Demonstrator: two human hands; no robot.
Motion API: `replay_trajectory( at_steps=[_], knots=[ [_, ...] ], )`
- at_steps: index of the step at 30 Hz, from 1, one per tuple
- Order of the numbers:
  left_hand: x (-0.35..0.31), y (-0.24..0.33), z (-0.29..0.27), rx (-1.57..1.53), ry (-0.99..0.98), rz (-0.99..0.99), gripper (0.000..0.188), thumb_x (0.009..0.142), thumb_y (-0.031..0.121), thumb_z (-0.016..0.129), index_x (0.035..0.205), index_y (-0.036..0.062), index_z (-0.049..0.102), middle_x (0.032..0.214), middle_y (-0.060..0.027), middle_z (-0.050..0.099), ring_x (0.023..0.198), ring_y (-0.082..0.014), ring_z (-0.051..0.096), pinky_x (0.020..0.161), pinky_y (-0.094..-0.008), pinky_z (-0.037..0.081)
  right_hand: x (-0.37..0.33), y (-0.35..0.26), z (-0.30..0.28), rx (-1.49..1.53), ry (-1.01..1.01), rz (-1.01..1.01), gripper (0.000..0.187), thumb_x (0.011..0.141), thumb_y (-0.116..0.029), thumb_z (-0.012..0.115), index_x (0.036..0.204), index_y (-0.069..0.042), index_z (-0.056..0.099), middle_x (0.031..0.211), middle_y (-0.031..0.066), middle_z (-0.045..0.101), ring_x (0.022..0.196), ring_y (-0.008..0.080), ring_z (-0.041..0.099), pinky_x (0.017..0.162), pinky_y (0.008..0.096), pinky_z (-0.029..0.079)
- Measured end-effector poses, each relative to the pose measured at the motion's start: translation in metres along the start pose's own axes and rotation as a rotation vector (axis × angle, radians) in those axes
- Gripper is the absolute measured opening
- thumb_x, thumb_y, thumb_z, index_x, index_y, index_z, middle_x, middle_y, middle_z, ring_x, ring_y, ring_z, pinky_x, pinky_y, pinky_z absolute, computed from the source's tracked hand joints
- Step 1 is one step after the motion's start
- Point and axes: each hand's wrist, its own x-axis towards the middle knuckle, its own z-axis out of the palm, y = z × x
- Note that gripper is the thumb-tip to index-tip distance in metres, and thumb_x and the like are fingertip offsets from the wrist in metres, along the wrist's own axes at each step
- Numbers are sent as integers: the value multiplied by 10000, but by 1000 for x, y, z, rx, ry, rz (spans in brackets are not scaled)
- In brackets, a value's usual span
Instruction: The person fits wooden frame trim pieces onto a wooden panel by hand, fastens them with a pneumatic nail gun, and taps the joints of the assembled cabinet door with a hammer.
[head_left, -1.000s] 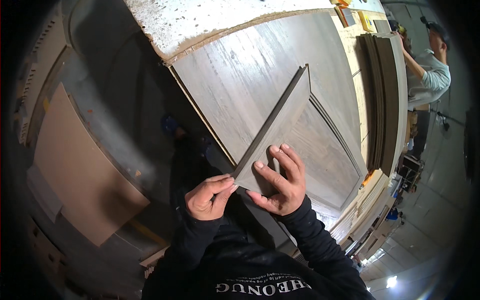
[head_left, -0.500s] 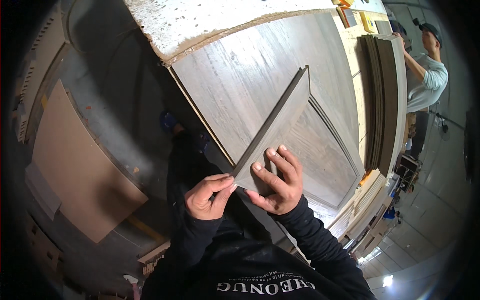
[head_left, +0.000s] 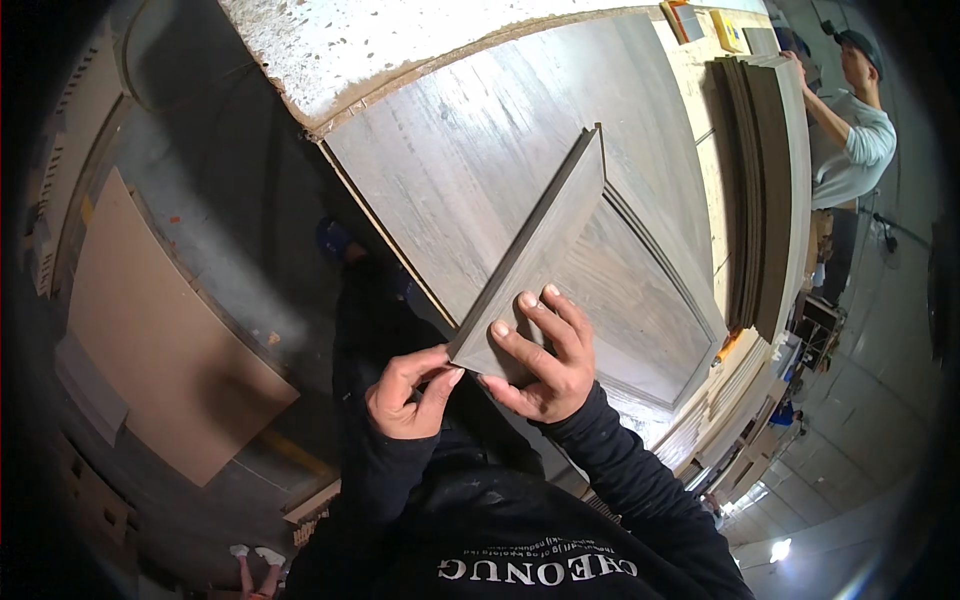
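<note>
A grey-brown wood-grain cabinet door (head_left: 640, 290) with a raised frame and recessed middle lies tilted in front of me, one corner toward my body. At this near corner my left hand (head_left: 408, 392) is closed, thumb and forefinger pinched together against the edge. My right hand (head_left: 545, 360) grips the frame, its fingers spread over the front face and its thumb at the near edge. Beneath the door is a large flat wood-grain panel (head_left: 430, 170) on the workbench. Whether anything small sits between my left fingertips is hidden.
A stack of dark panels (head_left: 752, 200) stands on edge at the right, beside a person in a light top (head_left: 858, 140). A yellow box (head_left: 727, 31) lies at the back. Brown board (head_left: 170, 330) leans at the left; another person's feet (head_left: 255, 560) show lower left.
The door and both hands appear slightly further left, along with the whole scene. My left fingers are a little more curled at the corner. More of the feet at lower left shows.
</note>
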Motion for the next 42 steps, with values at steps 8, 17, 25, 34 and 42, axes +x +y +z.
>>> replay_trajectory(
  at_steps=[8,17,25,34,42],
  knots=[
    [6,7,-2,50,-60,3,227,771,-26,680,988,-9,614,900,-129,652,775,-148,640,694,-243,511,-2,1,-2,83,43,49,577,609,-346,806,1076,-64,618,1176,166,548,1135,356,507,944,477,376],
    [13,7,-3,135,-52,154,221,745,-31,696,953,14,638,902,-122,661,812,-200,646,714,-277,511,-12,-1,-7,19,16,93,530,571,-342,833,976,-43,664,1066,130,623,1114,328,534,938,466,388],
    [14,6,-2,148,-57,176,191,747,-19,699,924,23,643,895,-117,661,815,-208,644,719,-278,507,-13,-1,-4,-10,38,75,515,575,-338,823,983,-61,677,1060,123,629,1107,328,539,927,466,393],
    [14,0,0,148,-26,162,144,764,-3,678,901,15,636,887,-123,651,772,-157,614,701,-256,472,-11,3,-1,-8,77,54,477,598,-331,802,969,-66,662,1055,128,610,1073,331,549,902,458,405],
    [12,-11,0,55,-31,136,133,782,-25,654,910,7,635,931,-111,646,820,-143,601,741,-244,464,5,3,-10,-42,19,20,530,646,-401,745,1101,-152,636,1294,174,448,1159,347,433,957,435,345]
  ],
)
